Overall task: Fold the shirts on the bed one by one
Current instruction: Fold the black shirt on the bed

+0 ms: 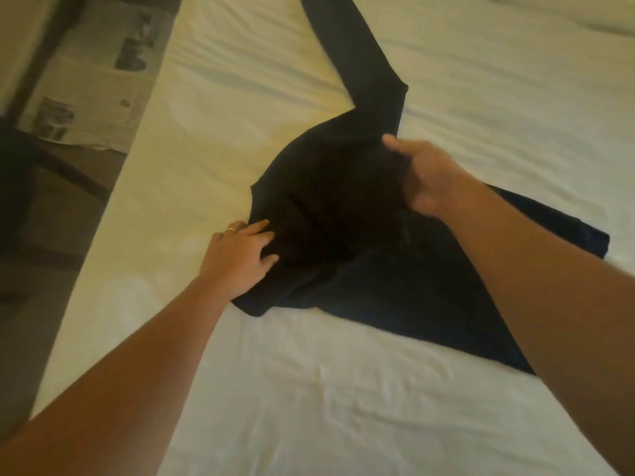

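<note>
A black long-sleeved shirt [330, 207] lies partly bunched on the white bed sheet [309, 389], one sleeve [357, 56] stretching away toward the top of the view. My left hand [237, 252], a ring on one finger, rests on the shirt's left edge with its fingers curled into the cloth. My right hand [422, 176] grips a raised fold of the shirt near the base of the sleeve, thumb on top. A dark blue part of the cloth [446, 304] lies flat under my right forearm.
The bed's left edge runs diagonally from the top centre to the lower left. Beyond it is dark floor with sheets of newspaper [103, 73] spread on it. A pillow edge [584, 12] shows at the top right.
</note>
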Tool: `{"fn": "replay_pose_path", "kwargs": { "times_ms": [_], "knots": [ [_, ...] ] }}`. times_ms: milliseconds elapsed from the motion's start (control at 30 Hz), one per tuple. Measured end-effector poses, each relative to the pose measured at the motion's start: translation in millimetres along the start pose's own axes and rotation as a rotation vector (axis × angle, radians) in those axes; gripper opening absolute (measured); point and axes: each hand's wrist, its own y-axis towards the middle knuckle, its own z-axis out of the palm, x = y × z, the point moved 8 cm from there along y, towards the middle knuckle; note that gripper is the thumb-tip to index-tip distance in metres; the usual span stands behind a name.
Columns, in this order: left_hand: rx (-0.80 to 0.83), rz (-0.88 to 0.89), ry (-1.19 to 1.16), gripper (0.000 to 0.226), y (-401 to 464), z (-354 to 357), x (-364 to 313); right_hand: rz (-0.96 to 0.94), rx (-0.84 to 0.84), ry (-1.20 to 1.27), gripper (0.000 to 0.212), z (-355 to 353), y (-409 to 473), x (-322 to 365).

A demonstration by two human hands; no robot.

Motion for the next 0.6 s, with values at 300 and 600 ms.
{"fn": "replay_pose_path", "kwargs": {
  "times_ms": [300, 600],
  "knots": [
    [-0.171, -0.178, -0.272, 0.034, -3.8, -16.4, 4.5, -0.505, -0.417, -0.376, 0.018, 4.6, 17.2, 49.1],
    [-0.021, -0.280, -0.506, 0.068, -57.4, 19.5, 19.6, -0.328, 0.342, -1.621, 0.057, 111.6, 41.2, -80.3]
  ]
}}
